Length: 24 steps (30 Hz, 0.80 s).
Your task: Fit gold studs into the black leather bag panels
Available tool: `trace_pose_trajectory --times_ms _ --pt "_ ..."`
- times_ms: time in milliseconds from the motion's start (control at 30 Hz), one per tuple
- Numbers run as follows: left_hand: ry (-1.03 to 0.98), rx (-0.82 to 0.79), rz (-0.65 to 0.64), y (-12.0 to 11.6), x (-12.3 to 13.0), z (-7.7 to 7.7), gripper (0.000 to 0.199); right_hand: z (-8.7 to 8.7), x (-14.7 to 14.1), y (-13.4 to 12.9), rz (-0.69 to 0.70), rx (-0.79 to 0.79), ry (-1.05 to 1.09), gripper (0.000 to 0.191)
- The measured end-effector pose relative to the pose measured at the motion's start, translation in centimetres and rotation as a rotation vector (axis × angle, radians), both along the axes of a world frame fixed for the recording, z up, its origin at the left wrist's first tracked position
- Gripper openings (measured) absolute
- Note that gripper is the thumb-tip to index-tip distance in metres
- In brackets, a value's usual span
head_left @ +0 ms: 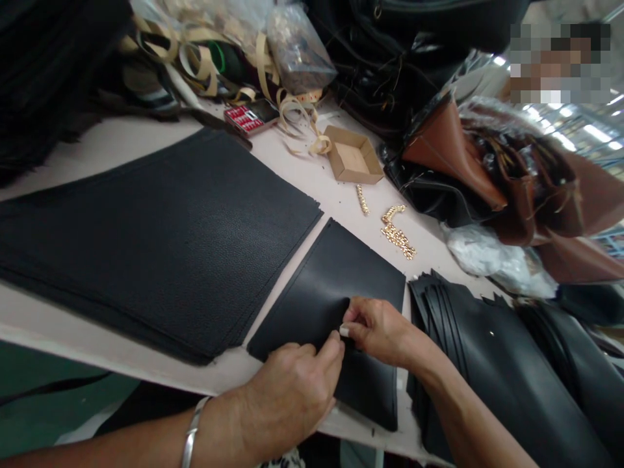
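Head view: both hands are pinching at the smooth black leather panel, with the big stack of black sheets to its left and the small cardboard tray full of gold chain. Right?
Not quite. In the head view the cardboard tray is empty; the gold chain lies loose on the table beside it. The rest holds: left hand and right hand pinch at the black leather panel, stack of black sheets to its left.

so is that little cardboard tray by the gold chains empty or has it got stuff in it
Empty, as far as shows: the cardboard tray sits open side up with its bare brown floor visible. The gold chains lie outside it on the table.
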State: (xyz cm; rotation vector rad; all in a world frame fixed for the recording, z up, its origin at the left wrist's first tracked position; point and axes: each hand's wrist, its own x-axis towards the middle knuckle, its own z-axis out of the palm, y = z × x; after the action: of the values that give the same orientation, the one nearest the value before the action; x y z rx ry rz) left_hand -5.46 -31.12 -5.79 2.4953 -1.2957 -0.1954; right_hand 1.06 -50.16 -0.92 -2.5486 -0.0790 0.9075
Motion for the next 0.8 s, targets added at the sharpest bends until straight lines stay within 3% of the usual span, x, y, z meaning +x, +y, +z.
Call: trace_pose_trajectory --times_ms 267,633,800 --pt "-0.038 -0.061 0.025 0.1 -0.4 -0.5 0.053 -0.5 -2.1 -1.0 -0.068 0.226 -0.082 0.012" --pt "-0.042 -0.058 0.003 0.1 -0.2 -0.3 0.044 -0.4 -0.8 0.2 -0.073 -0.026 -0.061 0.004" --pt "-0.009 -0.040 0.022 0.0 0.0 -0.3 0.046 -0.2 -1.1 0.6 -0.110 -0.031 -0.105 0.006"
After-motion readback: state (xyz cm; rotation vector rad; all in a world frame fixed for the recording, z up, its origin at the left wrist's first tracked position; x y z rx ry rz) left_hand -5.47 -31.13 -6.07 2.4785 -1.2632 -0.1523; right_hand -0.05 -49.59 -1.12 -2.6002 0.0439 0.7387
